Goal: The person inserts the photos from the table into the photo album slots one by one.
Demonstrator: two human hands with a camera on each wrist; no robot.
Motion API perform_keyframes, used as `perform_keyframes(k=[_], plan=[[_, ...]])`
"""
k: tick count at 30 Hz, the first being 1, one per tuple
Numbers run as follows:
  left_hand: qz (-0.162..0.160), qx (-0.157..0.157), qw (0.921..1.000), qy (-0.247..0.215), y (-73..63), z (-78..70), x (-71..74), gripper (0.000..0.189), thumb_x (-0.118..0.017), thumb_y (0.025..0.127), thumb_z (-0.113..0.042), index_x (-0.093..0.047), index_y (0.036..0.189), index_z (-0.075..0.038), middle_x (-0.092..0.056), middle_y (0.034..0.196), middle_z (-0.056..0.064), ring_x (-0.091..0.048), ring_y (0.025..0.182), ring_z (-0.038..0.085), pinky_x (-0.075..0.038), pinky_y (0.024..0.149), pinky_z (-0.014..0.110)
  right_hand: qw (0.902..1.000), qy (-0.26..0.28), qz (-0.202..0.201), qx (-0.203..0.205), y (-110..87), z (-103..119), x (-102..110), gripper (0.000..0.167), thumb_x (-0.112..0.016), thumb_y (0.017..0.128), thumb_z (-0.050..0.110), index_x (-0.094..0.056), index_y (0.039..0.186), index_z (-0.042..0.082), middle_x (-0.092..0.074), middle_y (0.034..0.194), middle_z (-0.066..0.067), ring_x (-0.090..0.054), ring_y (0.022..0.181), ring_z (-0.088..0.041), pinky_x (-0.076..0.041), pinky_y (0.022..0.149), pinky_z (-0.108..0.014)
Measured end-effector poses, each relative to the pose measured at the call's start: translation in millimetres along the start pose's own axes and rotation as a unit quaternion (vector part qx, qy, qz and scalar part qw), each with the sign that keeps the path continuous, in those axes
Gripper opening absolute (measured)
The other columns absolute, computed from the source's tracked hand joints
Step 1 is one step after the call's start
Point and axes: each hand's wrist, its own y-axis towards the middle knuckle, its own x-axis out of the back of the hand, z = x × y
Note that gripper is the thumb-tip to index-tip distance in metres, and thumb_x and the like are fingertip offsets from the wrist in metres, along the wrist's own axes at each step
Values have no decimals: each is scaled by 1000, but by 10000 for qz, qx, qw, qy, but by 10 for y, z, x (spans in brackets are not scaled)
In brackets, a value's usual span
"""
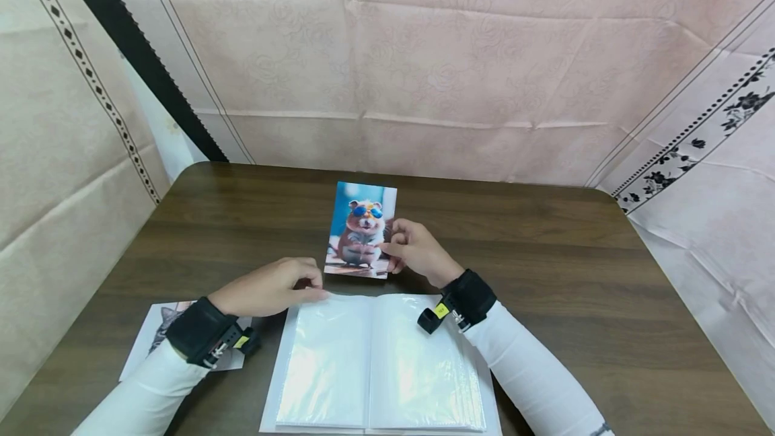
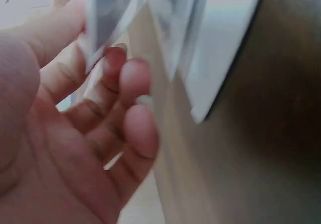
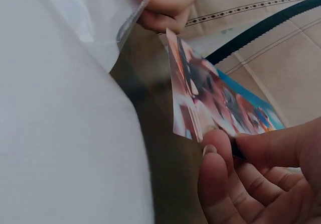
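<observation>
An album with clear plastic pockets [image 1: 327,369] lies spread at the near side of the table. At its upper left, my left hand [image 1: 275,286] pinches the corner of a clear pocket page [image 2: 113,13], lifting it a little in the left wrist view. My right hand [image 1: 418,251] grips the right edge of a photo card [image 1: 357,234] between thumb and fingers. The card pictures a hamster in sunglasses on blue and stands beyond the album's top edge. In the right wrist view the photo card [image 3: 215,93] is tilted, its lower edge towards the album.
Partly under my left forearm lies another picture card [image 1: 145,335] with a grey striped animal on white. The dark wooden table [image 1: 575,274] carries everything. A pale patterned cloth [image 1: 454,66] hangs behind it and at both sides.
</observation>
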Motion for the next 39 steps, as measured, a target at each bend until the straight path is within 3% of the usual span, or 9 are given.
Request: perform_keyframes(k=[5,13,19,26,39], plan=[[87,-11,9999,-51,-45,17,103,10,-67,98,-34,-71,99,-25,-60,91,-6,-56,85,12,-48,70,23,9995,26,302,27,37,-16,-1,23,-63,99,7,-54,119,1,-61,74,-3,-60,64,-17,-55,64,-24],[342,-54,9990,-278,-56,11,168,7,-67,99,-26,-70,105,-27,-64,95,-7,-61,91,12,-52,78,25,9972,-157,724,72,88,-30,36,14,-63,100,9,-54,108,1,-59,73,-3,-60,66,-19,-54,65,-25],[332,-80,9986,-416,-63,-6,187,7,-66,99,-24,-69,106,-24,-63,95,-4,-60,91,14,-51,77,25,9951,-208,968,54,132,-58,41,19,-63,100,9,-57,116,2,-61,75,-2,-60,66,-17,-54,66,-24],[238,-81,9984,-515,-65,-8,183,8,-68,98,-23,-69,105,-21,-63,95,-3,-60,90,15,-51,74,24,9913,-133,1307,104,171,-62,6,10,-62,101,10,-56,100,2,-63,75,-3,-63,67,-18,-54,68,-25],[84,42,9980,-620,-56,-4,157,10,-74,93,-20,-68,101,-20,-68,93,-4,-62,82,14,-56,75,25,9891,30,1471,75,187,-65,-41,7,-61,102,9,-57,103,3,-64,76,-2,-61,68,-17,-53,68,-25]])
